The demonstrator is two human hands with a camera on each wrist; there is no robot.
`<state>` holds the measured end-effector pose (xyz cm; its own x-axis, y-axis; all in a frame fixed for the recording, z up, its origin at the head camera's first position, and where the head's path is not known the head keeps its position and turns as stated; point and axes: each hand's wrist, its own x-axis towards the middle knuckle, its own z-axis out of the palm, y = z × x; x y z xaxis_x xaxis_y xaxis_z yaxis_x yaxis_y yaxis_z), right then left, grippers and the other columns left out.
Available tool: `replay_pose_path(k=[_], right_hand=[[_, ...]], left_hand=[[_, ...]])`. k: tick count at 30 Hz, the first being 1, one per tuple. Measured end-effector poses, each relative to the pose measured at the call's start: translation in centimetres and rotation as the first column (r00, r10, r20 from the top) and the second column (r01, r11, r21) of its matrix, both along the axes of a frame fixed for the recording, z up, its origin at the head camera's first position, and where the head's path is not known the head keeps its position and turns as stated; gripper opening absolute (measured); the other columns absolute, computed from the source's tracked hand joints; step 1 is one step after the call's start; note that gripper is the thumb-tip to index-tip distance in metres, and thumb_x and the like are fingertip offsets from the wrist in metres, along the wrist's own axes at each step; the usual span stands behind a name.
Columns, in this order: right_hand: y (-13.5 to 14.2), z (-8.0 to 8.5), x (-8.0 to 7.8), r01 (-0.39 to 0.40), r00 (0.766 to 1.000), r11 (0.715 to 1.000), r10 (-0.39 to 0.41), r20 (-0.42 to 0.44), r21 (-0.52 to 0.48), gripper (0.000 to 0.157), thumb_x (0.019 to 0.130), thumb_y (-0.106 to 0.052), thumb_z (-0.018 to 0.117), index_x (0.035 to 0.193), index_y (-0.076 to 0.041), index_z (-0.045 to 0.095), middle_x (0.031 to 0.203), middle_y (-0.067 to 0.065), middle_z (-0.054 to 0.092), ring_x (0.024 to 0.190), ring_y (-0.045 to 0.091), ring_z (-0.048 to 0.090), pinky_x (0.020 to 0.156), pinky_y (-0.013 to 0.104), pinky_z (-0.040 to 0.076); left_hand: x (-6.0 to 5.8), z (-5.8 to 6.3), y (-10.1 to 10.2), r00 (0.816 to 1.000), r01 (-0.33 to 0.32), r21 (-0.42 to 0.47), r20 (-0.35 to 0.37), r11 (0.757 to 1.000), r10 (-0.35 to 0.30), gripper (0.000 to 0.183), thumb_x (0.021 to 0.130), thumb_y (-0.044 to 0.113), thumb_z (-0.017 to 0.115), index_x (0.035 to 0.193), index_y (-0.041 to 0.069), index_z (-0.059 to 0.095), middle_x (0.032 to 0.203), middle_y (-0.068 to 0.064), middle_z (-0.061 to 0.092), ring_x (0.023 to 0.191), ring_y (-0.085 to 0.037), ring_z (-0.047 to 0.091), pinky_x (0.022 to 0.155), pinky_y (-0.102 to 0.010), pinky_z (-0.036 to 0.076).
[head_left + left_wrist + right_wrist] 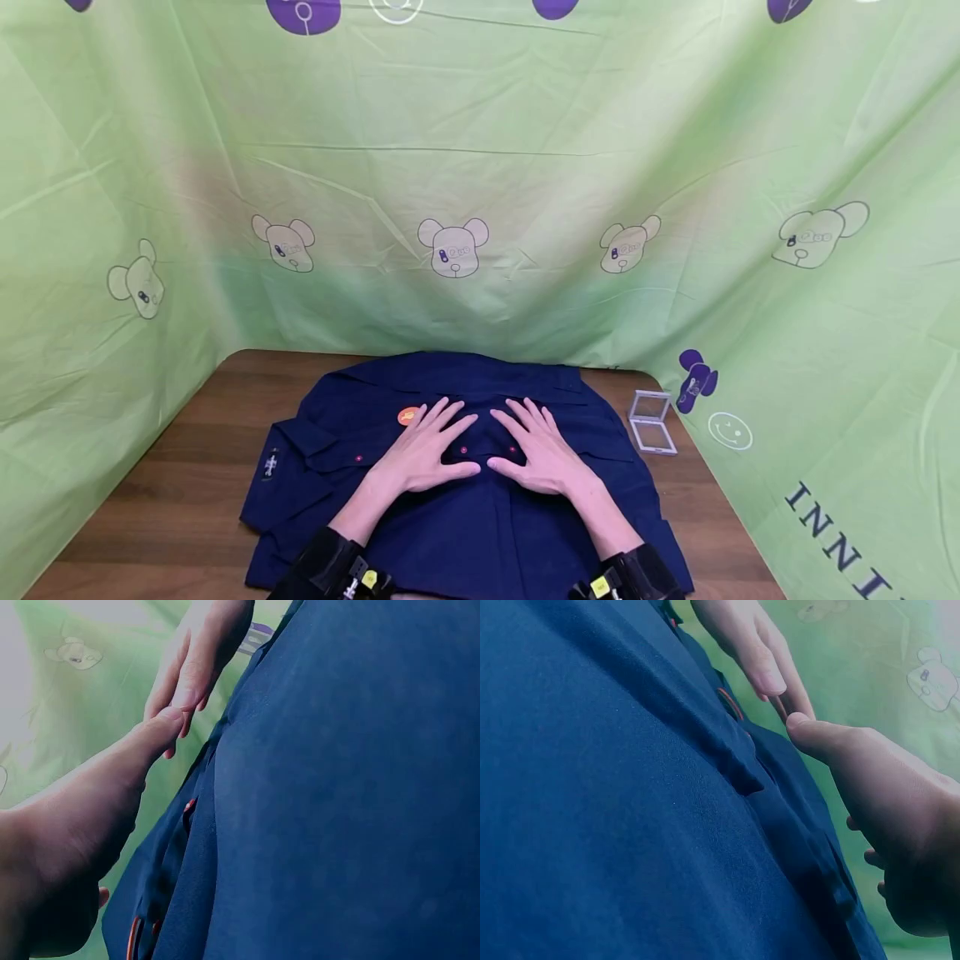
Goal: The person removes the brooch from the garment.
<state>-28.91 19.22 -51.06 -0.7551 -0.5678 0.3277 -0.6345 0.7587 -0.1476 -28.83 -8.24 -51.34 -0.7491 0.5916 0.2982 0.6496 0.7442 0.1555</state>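
A navy blue jacket (465,546) lies spread on the table. A round orange patch (407,415) and small red snaps (358,458) show on it, and its left part is folded over in layers. Over its middle are my left hand (427,450) and right hand (542,454), side by side, palms down with fingers spread and nothing held. The thumbs point at each other with a small gap between them. Both wrist views have the hands close above the blue cloth.
To the right of the jacket, a clear square hinged case (652,435) lies opened up near the edge. Brown wooden table (176,458) shows at the left. A green printed curtain (480,167) hangs behind and along both sides.
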Motion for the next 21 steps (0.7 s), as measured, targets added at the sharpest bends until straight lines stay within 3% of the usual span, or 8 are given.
replay_pose_path(k=[13, 21], right_hand=[[-0.1, 0.0, -0.1, -0.005, 1.0, 1.0, 0.005, 0.01, 0.002, 0.085, 0.095, -0.075, 0.048, 0.161, -0.022, 0.041, 0.163, 0.016, 0.034, 0.15, 0.037, 0.017, 0.115, 0.068, 0.021], [-0.4, 0.1, 0.0, -0.009, 1.0, 1.0, 0.009, -0.008, 0.005, 0.083, 0.095, -0.075, 0.048, 0.161, -0.023, 0.041, 0.164, 0.011, 0.032, 0.15, 0.036, 0.017, 0.115, 0.067, 0.021]], left_hand=[[-0.4, 0.1, -0.7, 1.0, -0.026, 0.019, 0.005, 0.999, 0.026, 0.089, 0.092, 0.081, 0.043, 0.16, 0.024, 0.042, 0.165, -0.009, 0.033, 0.152, -0.029, 0.015, 0.117, -0.063, 0.022], [-0.5, 0.6, -1.8, 0.996, -0.08, 0.016, -0.025, 0.997, 0.08, 0.09, 0.091, 0.082, 0.044, 0.16, 0.025, 0.043, 0.164, -0.009, 0.034, 0.152, -0.028, 0.014, 0.116, -0.063, 0.024]])
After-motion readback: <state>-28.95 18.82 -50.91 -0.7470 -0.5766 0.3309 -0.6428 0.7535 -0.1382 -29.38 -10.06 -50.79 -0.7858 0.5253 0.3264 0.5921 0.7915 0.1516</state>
